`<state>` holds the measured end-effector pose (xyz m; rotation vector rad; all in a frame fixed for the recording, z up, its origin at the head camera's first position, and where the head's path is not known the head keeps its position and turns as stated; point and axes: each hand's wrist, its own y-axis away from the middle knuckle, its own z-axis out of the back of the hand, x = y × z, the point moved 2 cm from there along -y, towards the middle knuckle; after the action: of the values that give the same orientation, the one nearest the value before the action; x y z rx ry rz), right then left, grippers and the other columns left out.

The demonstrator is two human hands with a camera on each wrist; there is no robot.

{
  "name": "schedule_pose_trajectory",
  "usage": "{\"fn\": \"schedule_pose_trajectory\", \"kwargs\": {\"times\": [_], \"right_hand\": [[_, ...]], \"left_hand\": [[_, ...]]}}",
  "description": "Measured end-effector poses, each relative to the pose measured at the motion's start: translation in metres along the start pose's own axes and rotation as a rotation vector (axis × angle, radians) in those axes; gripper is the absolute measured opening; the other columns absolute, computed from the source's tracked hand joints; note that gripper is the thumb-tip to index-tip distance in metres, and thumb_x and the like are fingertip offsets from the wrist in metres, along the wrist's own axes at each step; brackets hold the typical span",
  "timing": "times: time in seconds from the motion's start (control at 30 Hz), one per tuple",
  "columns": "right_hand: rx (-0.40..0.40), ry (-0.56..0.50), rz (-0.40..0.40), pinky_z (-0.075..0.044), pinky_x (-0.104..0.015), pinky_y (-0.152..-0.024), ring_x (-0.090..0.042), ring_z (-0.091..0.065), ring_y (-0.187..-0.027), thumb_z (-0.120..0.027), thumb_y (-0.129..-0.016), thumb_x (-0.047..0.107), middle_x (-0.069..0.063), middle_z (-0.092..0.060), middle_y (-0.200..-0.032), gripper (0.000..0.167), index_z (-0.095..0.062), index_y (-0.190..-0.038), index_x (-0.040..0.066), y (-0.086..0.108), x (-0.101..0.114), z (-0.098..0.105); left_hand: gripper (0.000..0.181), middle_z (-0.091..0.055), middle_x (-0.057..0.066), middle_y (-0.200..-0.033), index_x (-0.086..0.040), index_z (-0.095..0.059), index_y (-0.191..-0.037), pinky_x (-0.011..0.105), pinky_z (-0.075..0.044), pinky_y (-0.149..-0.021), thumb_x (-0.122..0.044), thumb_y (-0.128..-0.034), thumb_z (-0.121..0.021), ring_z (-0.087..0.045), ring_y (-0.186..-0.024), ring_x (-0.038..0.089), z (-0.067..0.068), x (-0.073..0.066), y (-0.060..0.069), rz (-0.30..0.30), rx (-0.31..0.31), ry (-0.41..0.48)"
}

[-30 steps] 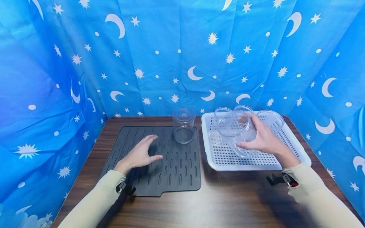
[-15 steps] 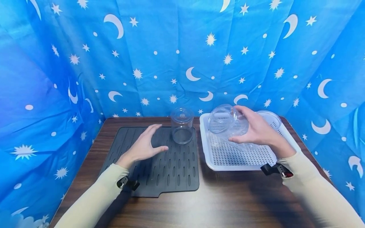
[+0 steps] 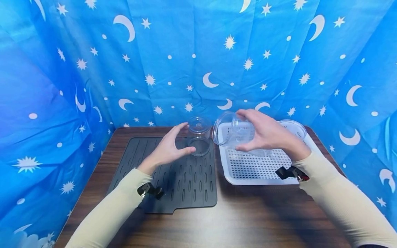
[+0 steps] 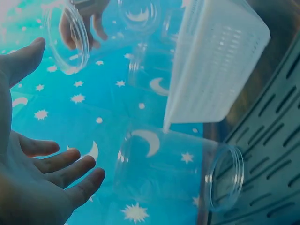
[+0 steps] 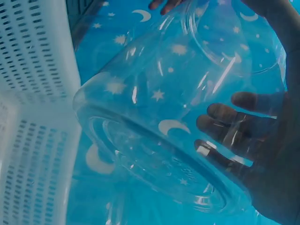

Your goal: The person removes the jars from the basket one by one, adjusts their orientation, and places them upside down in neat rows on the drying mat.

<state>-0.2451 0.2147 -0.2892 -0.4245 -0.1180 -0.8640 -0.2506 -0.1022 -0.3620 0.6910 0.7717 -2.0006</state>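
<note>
My right hand [image 3: 268, 134] grips a clear plastic jar [image 3: 227, 129] above the left part of the white basket. The jar is tilted on its side, its ringed mouth toward the left. In the right wrist view its round base [image 5: 159, 164] shows close up, with fingers [image 5: 234, 124] around the wall. My left hand [image 3: 169, 146] hovers over the dark mat with fingers spread and holds nothing. Just right of it in the head view, a second clear jar [image 3: 199, 139] stands upside down on the mat. The left wrist view shows my left palm [image 4: 37, 183] apart from both jars.
The white perforated basket [image 3: 231, 177] stands at the right, with more clear jars [image 3: 293, 127] in it, partly behind my right hand. A grey ridged drying mat [image 3: 192, 198] lies on the brown wooden table [image 3: 242, 220]. A blue star-patterned cloth [image 3: 173, 41] hangs behind.
My right hand has carried the jar left from the basket's middle and turned its mouth further leftward. My left hand has moved right and forward, toward the held jar.
</note>
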Motion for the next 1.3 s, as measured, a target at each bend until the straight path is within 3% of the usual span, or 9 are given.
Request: {"fn": "schedule_pose_trajectory", "kwargs": {"times": [0.37,0.6,0.83,1.1,1.3], "right_hand": [[0.061,0.099,0.036,-0.051,-0.049,-0.093,-0.028,-0.055,-0.119,-0.081,-0.061,0.066,-0.013,-0.056,-0.132,0.108,-0.044,-0.142,0.006,-0.021,0.022,-0.003],[0.074,0.128,0.048,-0.050,-0.051,-0.096,-0.032,-0.053,-0.124,-0.079,-0.061,0.067,-0.016,-0.055,-0.135,0.105,-0.046,-0.141,0.006,-0.027,0.029,-0.009],[0.062,0.176,0.076,-0.053,-0.050,-0.090,-0.032,-0.056,-0.120,-0.081,-0.059,0.066,-0.016,-0.058,-0.131,0.105,-0.048,-0.138,0.006,-0.033,0.038,-0.013],[0.067,0.269,0.142,-0.054,-0.049,-0.088,-0.033,-0.057,-0.118,-0.078,-0.057,0.071,-0.015,-0.059,-0.130,0.107,-0.050,-0.137,0.005,-0.040,0.048,-0.021],[0.077,0.334,0.165,-0.053,-0.047,-0.092,-0.032,-0.056,-0.116,-0.077,-0.057,0.073,-0.014,-0.059,-0.129,0.109,-0.049,-0.137,0.005,-0.043,0.056,-0.023]], "left_hand": [[0.107,-0.042,0.009,-0.149,-0.016,-0.028,-0.153,0.045,-0.043,-0.107,-0.076,-0.0720,-0.065,-0.047,-0.134,0.030,-0.008,-0.015,-0.008,-0.050,0.020,0.184],[0.109,-0.043,0.009,-0.148,-0.017,-0.028,-0.153,0.041,-0.043,-0.108,-0.077,-0.0710,-0.065,-0.046,-0.135,0.027,-0.010,-0.021,-0.010,-0.065,0.025,0.228],[0.110,-0.042,0.014,-0.148,-0.013,-0.027,-0.153,0.042,-0.043,-0.108,-0.074,-0.0713,-0.068,-0.046,-0.134,0.032,-0.013,-0.024,-0.013,-0.090,0.027,0.296],[0.113,-0.042,0.010,-0.149,-0.017,-0.026,-0.154,0.041,-0.048,-0.103,-0.079,-0.0682,-0.065,-0.044,-0.135,0.030,-0.015,-0.028,-0.016,-0.072,0.067,0.305],[0.109,-0.042,0.009,-0.148,-0.019,-0.026,-0.154,0.041,-0.049,-0.102,-0.076,-0.0699,-0.067,-0.046,-0.133,0.026,-0.015,-0.026,-0.016,-0.062,0.052,0.326]]}}
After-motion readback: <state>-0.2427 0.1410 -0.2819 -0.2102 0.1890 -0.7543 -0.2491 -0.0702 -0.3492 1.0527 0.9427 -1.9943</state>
